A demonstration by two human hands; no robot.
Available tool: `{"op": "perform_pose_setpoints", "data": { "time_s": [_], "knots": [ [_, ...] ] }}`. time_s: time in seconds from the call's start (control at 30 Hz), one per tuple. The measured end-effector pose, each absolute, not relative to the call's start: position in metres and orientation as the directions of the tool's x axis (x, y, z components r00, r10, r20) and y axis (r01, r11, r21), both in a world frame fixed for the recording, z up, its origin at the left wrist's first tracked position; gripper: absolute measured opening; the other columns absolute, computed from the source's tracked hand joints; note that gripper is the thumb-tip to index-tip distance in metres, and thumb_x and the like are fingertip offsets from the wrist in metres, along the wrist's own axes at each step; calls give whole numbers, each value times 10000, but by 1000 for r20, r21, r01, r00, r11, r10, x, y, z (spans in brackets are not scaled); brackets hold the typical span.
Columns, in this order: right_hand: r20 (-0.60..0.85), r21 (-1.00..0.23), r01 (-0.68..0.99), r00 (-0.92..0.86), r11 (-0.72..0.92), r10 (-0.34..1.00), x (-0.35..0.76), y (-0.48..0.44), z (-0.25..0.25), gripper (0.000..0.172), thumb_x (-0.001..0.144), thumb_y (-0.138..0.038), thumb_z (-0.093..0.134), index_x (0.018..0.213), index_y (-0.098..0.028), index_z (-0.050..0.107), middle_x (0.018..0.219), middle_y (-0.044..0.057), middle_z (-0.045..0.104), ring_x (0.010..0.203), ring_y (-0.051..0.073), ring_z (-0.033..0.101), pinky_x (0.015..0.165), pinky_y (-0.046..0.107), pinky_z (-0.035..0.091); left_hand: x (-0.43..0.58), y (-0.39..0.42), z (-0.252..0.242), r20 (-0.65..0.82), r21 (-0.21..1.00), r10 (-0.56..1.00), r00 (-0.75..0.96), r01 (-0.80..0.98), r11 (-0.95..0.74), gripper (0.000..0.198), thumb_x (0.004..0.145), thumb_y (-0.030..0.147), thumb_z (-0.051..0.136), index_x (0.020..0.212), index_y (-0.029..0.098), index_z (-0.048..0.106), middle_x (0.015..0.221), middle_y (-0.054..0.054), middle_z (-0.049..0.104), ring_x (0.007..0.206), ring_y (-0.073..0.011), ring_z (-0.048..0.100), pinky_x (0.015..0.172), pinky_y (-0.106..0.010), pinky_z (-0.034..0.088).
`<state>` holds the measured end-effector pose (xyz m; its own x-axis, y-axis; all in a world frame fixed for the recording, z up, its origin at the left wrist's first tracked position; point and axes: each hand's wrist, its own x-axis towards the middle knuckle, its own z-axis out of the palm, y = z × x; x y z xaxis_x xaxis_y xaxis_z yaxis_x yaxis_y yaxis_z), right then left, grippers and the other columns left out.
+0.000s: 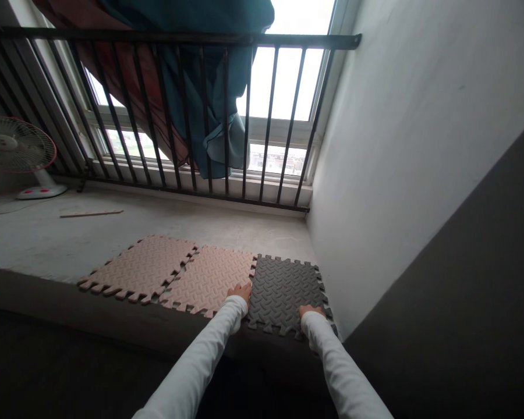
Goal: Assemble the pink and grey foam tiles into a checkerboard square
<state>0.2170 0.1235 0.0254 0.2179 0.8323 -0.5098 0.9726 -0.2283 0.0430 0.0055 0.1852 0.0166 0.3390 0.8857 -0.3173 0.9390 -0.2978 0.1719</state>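
Three puzzle-edged foam mat tiles lie in a row on a raised concrete ledge. The left pink foam mat tile [142, 265] and the middle pink foam mat tile [212, 273] sit side by side with a narrow gap at their seam. On the right, a dark grey foam mat tile [283, 291] borders the middle one. My left hand [240, 291] rests with fingers stretched over the seam between pink and grey. My right hand [312, 311] has its fingers bent at the grey tile's front right part; its wrist covers some of the edge.
A white wall [388, 145] rises close on the right. Behind the ledge [157, 215] stands a black railing [253, 39], with hanging teal fabric [218, 87] and windows beyond. A fan [41, 180] and a thin strip [91, 214] are at the left.
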Motion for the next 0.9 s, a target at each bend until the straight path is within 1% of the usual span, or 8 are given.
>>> {"op": "perform_pose_setpoints", "data": {
  "time_s": [0.07,0.17,0.4,0.57,0.67,0.8,0.87,0.9],
  "knots": [
    [-527,78,966,250,-247,812,215,123,27,536,538,-279,672,1045,-160,544,1126,133,532,1087,299,430,822,433,422,8,189,11,-317,189,889,331,941,-282,536,660,210,476,1178,295,367,1287,-41,380,1150,-247,323,861,-420,329],
    [-541,108,961,271,-253,796,213,122,30,544,546,-272,669,1063,-173,534,1139,118,525,1099,291,419,841,416,411,11,195,6,-298,195,891,342,936,-294,511,670,204,456,1172,260,379,1236,-70,429,1107,-239,383,847,-405,346],
    [-530,118,960,276,-253,802,210,118,31,525,585,-273,646,1086,-196,511,1158,117,506,1100,282,420,858,430,390,24,225,2,-317,249,900,299,942,-225,556,755,251,377,1284,253,203,1328,-53,310,1083,-191,431,853,-301,360],
    [-528,123,959,283,-257,801,208,118,36,529,557,-186,655,1070,-181,526,1128,119,530,1091,289,427,841,427,402,39,237,-2,-335,219,915,225,963,-157,489,764,303,368,1241,221,300,1312,-102,318,1046,-225,471,828,-336,379],
    [-531,132,961,274,-241,802,207,117,40,560,510,-134,674,1053,-159,541,1104,125,547,1068,290,448,825,406,417,43,238,-5,-319,203,930,184,972,-123,443,753,296,370,1186,203,372,1338,-125,255,1019,-235,492,816,-361,388],
    [-508,146,967,254,-208,823,207,114,40,542,512,-161,687,1037,-155,552,1088,126,558,1045,275,472,834,390,413,44,244,-5,-274,232,936,223,959,-161,440,731,333,381,1162,243,381,1407,-63,64,1013,-236,496,796,-386,407],
    [-504,141,966,259,-218,824,208,114,39,509,547,-181,668,1042,-162,549,1090,121,558,1049,271,470,832,393,414,45,250,-3,-289,242,920,265,950,-197,457,722,322,388,1174,259,365,1411,-36,64,1022,-233,491,798,-384,409],
    [-504,138,964,265,-226,822,208,114,39,498,561,-187,658,1046,-164,546,1094,120,555,1054,272,465,829,395,416,45,253,-1,-302,243,911,279,947,-209,467,717,308,395,1180,259,357,1406,-35,107,1032,-228,484,811,-376,403]
  ]
}}
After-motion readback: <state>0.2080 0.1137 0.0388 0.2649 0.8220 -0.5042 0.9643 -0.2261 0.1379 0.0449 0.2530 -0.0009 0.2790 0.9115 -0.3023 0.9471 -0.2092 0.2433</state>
